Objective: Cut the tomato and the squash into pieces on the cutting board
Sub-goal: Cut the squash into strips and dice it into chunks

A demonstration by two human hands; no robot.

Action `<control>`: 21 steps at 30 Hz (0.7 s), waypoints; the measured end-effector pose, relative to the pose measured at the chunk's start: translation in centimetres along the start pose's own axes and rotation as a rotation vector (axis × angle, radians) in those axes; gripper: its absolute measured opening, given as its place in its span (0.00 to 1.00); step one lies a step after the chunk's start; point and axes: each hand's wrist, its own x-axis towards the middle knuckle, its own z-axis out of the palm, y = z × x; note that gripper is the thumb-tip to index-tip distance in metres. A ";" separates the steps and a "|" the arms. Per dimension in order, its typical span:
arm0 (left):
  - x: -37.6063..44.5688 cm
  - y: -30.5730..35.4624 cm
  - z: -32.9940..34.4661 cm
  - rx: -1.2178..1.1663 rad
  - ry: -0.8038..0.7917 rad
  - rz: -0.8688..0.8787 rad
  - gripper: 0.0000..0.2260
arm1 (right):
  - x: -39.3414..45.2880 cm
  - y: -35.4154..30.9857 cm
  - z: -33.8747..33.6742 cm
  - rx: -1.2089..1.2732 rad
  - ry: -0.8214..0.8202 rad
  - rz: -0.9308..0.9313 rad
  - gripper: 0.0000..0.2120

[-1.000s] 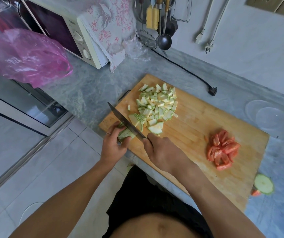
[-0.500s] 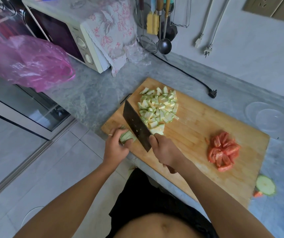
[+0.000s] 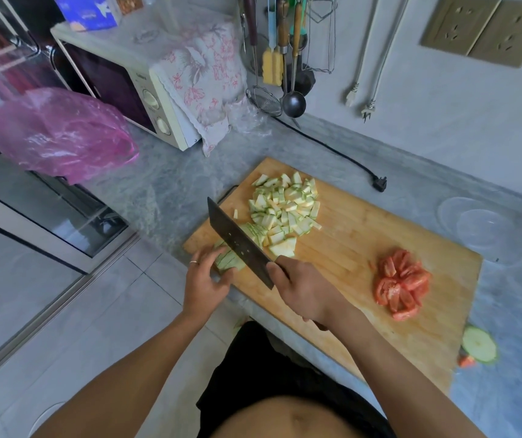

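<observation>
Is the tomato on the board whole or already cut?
Already cut. The tomato lies as a heap of red wedges on the right part of the cutting board, apart from both hands.

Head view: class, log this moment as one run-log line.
right hand grips cleaver | left hand holds squash strips | tomato pieces cut

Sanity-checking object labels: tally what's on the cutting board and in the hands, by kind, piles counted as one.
Cleaver: 1
Diced squash pile: 1
Uncut squash piece: 1
Cut tomato pile: 1
Cutting board: 1
Hands: 2, left on the uncut squash, right on the cleaver
Total: 7
</observation>
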 end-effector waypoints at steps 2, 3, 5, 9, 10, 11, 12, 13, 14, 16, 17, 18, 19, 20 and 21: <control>-0.1 0.2 0.0 -0.008 0.022 -0.002 0.21 | 0.0 -0.2 0.1 -0.026 0.006 -0.025 0.19; -0.2 0.2 0.0 -0.012 0.034 -0.006 0.21 | 0.0 -0.3 0.3 -0.037 0.006 -0.034 0.19; -0.2 0.3 0.1 -0.015 0.041 -0.009 0.21 | 0.1 -0.3 0.3 -0.057 0.007 -0.043 0.19; -0.1 0.0 0.2 -0.003 0.041 -0.015 0.20 | 0.3 -0.5 0.5 -0.128 0.003 -0.066 0.18; -0.1 0.0 0.2 -0.002 0.042 -0.022 0.20 | 0.3 -0.7 0.5 -0.145 0.004 -0.071 0.18; -0.1 -0.1 0.2 0.001 0.041 -0.034 0.20 | 0.3 -0.8 0.7 -0.159 -0.001 -0.074 0.18; -0.1 -0.1 0.3 0.004 0.045 -0.039 0.20 | 0.3 -1.0 0.8 -0.175 -0.006 -0.080 0.18; -0.1 0.0 0.3 0.006 0.048 -0.036 0.20 | 0.4 -1.2 0.8 -0.189 -0.010 -0.085 0.17; -0.2 -0.1 0.4 0.010 0.052 -0.031 0.19 | 0.5 -1.3 1.0 -0.198 -0.016 -0.083 0.17; -0.2 -0.1 0.5 0.013 0.061 -0.017 0.19 | 0.8 -1.6 1.3 -0.209 -0.018 -0.076 0.16; -0.1 0.0 0.6 0.012 0.064 -0.018 0.19 | 1.0 -1.6 1.5 -0.211 -0.019 -0.073 0.15; -0.1 0.0 0.6 0.008 0.067 -0.020 0.19 | 1.2 -1.5 1.8 -0.214 -0.024 -0.064 0.15; -0.1 0.0 0.7 0.008 0.071 -0.023 0.19 | 1.5 -1.4 2.0 -0.220 -0.028 -0.057 0.15; -0.2 0.2 0.8 0.007 0.073 -0.021 0.19 | 1.8 -1.2 2.3 -0.228 -0.029 -0.051 0.14; -0.3 0.4 0.9 0.003 0.069 -0.026 0.19 | 2.1 -1.0 2.7 -0.235 -0.031 -0.045 0.14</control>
